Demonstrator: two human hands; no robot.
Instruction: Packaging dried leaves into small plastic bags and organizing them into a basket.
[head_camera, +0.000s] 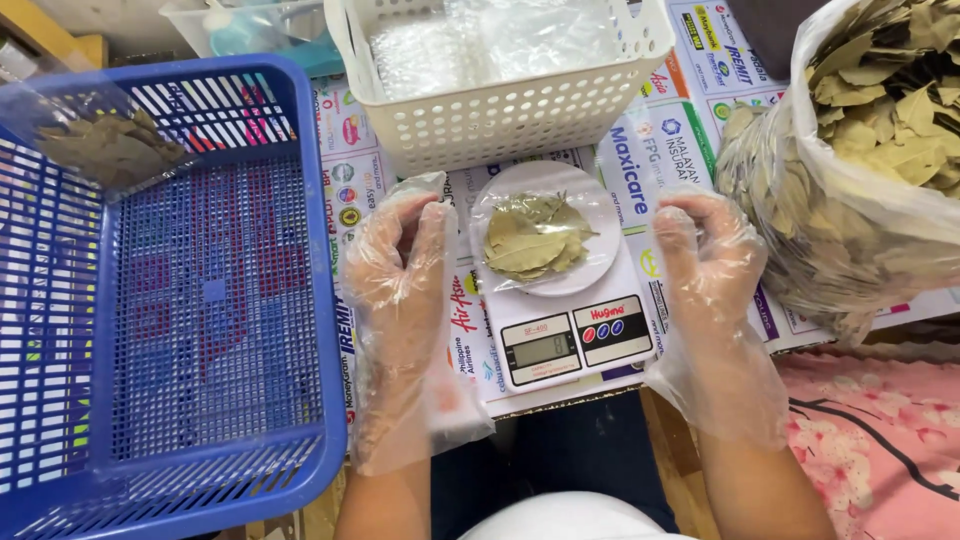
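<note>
**Two gloved hands flanked the bay leaf pouch on the scale**

Both hands were loosely curled and held nothing: the left hand (400, 250) and right hand (705, 245) hovered either side of the small clear pouch of bay leaves (535, 238), which lay on the digital kitchen scale (560, 330). A careless brush from either loose plastic glove could have nudged the pouch and upset the reading. The blue basket (200, 300) sat left, the bulk leaf bag (860, 150) right.

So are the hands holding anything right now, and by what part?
Nothing is held. Both gloved hands, left and right, hang empty beside the scale, clear of the bag of leaves on it.
</note>
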